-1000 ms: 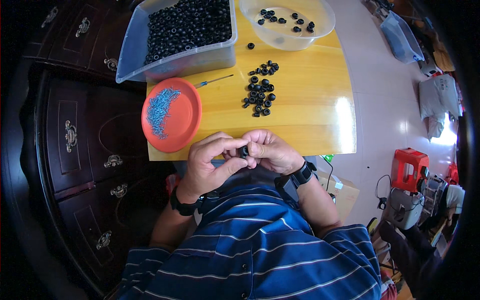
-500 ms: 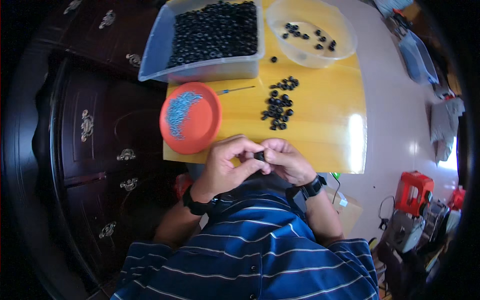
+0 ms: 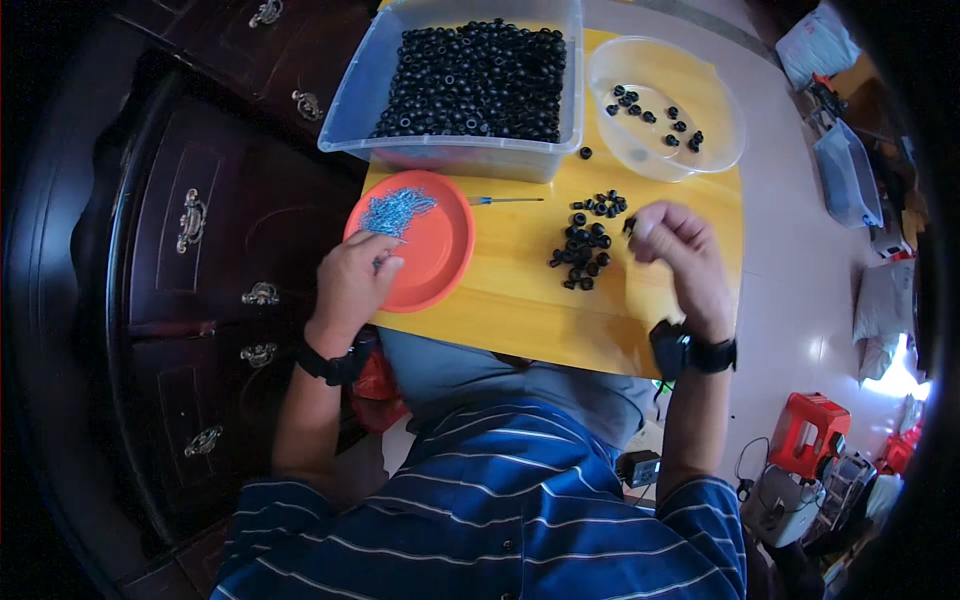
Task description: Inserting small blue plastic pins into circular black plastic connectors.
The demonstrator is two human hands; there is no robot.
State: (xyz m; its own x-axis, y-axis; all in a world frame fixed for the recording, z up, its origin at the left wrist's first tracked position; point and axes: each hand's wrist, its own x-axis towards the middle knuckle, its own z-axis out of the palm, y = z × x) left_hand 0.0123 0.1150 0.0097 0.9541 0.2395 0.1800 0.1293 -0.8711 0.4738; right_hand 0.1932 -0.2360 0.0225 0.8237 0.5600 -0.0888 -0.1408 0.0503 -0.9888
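Note:
An orange-red plate point(image 3: 452, 262) carries a heap of thin silvery-blue metal pieces point(image 3: 400, 210), too fine to tell whether screws or pins. My left hand point(image 3: 350, 285) reaches over the plate's left rim, fingers curled at the heap's lower edge; what they pinch is too small to name. On the right, my right hand point(image 3: 685, 255) is raised over the table with a small round black plastic piece point(image 3: 630, 226) between thumb and fingers. Left of it, a loose group of similar black pieces point(image 3: 583, 250) lies on the yellow table point(image 3: 500, 325).
A large clear bin point(image 3: 460, 155) full of black pieces stands at the back. Right of it, a round translucent tub point(image 3: 665, 80) holds several more, with one black piece point(image 3: 585, 153) between them. A screwdriver point(image 3: 505, 200) lies beyond the plate. Dark cabinets point(image 3: 230, 230) flank the left.
My hands were together at the table's front edge around a black piece. They have parted: the left went to the plate, the right swung rightward and away from me with a black piece.

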